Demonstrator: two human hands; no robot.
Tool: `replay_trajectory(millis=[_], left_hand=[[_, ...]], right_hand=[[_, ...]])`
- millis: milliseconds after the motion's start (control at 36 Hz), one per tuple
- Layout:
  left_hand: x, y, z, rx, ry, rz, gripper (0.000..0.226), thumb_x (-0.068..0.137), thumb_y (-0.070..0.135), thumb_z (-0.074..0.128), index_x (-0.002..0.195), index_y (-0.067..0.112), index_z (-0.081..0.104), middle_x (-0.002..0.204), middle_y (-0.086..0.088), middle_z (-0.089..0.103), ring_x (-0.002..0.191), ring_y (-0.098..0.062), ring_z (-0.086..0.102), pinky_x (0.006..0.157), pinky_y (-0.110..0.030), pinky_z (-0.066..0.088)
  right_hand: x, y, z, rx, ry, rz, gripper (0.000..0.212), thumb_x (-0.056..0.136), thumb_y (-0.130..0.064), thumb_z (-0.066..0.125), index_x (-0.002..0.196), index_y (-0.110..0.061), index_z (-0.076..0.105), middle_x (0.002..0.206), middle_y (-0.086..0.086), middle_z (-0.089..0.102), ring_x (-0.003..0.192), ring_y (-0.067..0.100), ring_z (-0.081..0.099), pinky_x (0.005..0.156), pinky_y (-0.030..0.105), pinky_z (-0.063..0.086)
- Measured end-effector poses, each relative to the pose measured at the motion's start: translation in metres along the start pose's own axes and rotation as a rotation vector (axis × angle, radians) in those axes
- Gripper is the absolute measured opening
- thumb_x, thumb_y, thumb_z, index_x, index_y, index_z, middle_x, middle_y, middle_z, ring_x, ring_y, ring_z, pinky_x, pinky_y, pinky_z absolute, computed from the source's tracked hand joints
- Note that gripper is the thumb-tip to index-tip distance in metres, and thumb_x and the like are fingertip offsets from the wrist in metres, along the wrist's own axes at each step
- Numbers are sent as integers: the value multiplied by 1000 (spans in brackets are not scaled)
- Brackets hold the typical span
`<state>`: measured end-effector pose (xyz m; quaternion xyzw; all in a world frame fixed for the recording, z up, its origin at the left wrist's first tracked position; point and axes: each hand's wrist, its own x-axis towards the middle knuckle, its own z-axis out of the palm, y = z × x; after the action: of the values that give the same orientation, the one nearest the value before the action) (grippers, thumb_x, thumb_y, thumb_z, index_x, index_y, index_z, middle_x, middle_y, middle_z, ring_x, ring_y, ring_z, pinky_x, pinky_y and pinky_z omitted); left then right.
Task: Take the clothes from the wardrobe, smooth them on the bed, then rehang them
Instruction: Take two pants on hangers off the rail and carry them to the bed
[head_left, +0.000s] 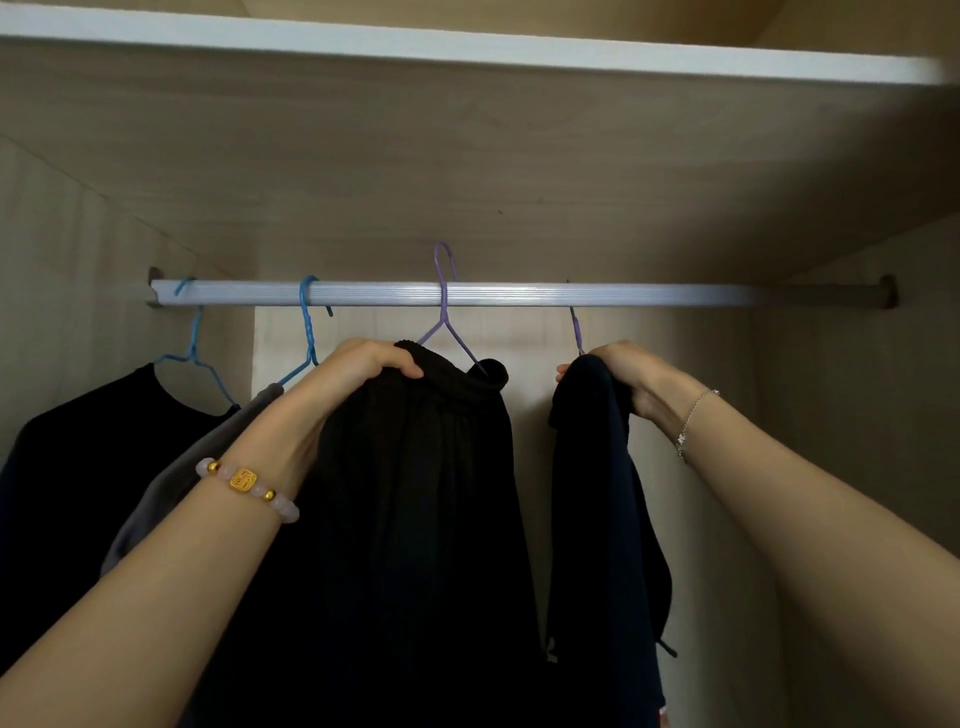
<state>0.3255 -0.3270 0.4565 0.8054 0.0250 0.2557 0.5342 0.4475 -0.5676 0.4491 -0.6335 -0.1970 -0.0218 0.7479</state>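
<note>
Inside the wardrobe, a pale rail (649, 295) carries several wire hangers. My left hand (358, 369) grips the top of a black ribbed garment (426, 493) on a purple hanger (444, 306), whose hook sits above the rail. My right hand (631, 376) holds the top of a dark navy garment (597, 493) that hangs from a second purple hanger (575, 330); most of that hanger is hidden behind the cloth and hand.
To the left, a black top (93, 467) hangs on a blue hanger (195, 343) and a grey garment (171, 488) on another blue hanger (307, 322). A white shelf edge (467, 49) runs overhead. Wooden side walls close in on both sides.
</note>
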Motion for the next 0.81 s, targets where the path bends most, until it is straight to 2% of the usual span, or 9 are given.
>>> replay_trajectory(millis=[111, 278, 361, 417, 472, 556, 694, 750, 806], left_hand=[[-1, -5, -3, -11, -21, -19, 45, 80, 12, 64, 122, -2, 58, 119, -20, 60, 96, -29, 57, 77, -30, 45], [-7, 3, -4, -53, -13, -16, 49, 79, 11, 64, 125, -3, 55, 127, -21, 57, 115, -34, 55, 102, -37, 42], [-10, 6, -2, -81, -39, 52, 13, 81, 6, 60, 85, 7, 72, 96, -17, 65, 91, -30, 59, 81, -31, 47], [-16, 4, -2, -96, -53, 107, 18, 82, 4, 58, 70, 13, 69, 82, -11, 62, 77, -24, 59, 73, -26, 45], [-26, -1, -3, -95, -81, 153, 10, 79, 6, 61, 85, 10, 68, 88, -12, 64, 83, -25, 60, 78, -26, 46], [-41, -22, -5, -85, -149, 144, 31, 75, 8, 64, 106, 9, 68, 104, -15, 68, 97, -28, 63, 88, -29, 50], [-91, -83, 12, -205, -176, 102, 35, 76, -6, 56, 74, 22, 77, 73, 0, 75, 71, -12, 70, 58, -11, 54], [-124, -113, 24, -242, -191, 68, 34, 73, -7, 59, 76, 23, 76, 68, 3, 74, 65, -6, 70, 56, -8, 52], [-162, -146, 37, -281, -213, 27, 33, 62, 0, 65, 84, 22, 73, 67, 5, 73, 63, -3, 69, 58, -8, 51]], right_hand=[[-5, 15, -6, -18, 28, 33, 12, 90, 4, 39, 86, 7, 50, 76, 19, 65, 59, 25, 65, 57, 34, 56], [-22, 53, -22, -50, 59, 151, 14, 90, 2, 41, 82, 7, 53, 60, 16, 69, 70, 28, 64, 72, 40, 54], [-30, 71, -31, -26, 62, 220, 15, 89, 3, 42, 83, 9, 54, 59, 17, 69, 70, 29, 63, 72, 41, 54], [-36, 82, -35, -32, 57, 252, 14, 89, 2, 43, 88, 9, 55, 60, 17, 70, 72, 29, 64, 78, 42, 54], [-44, 94, -39, -36, 53, 265, 14, 89, 1, 44, 95, 8, 55, 62, 17, 71, 73, 29, 65, 84, 43, 54], [-61, 114, -42, -113, 50, 267, 18, 87, -1, 48, 96, 10, 59, 68, 16, 72, 73, 30, 65, 89, 44, 53], [-122, 157, -43, -263, 18, 278, 16, 79, -11, 64, 88, 0, 71, 85, 16, 73, 80, 29, 68, 82, 36, 55], [-155, 178, -45, -288, -14, 301, 21, 75, -12, 68, 94, -5, 71, 96, 16, 71, 92, 31, 66, 88, 37, 52], [-188, 204, -48, -306, -87, 338, 18, 78, -7, 64, 94, -9, 71, 95, 13, 71, 89, 26, 67, 89, 34, 51]])
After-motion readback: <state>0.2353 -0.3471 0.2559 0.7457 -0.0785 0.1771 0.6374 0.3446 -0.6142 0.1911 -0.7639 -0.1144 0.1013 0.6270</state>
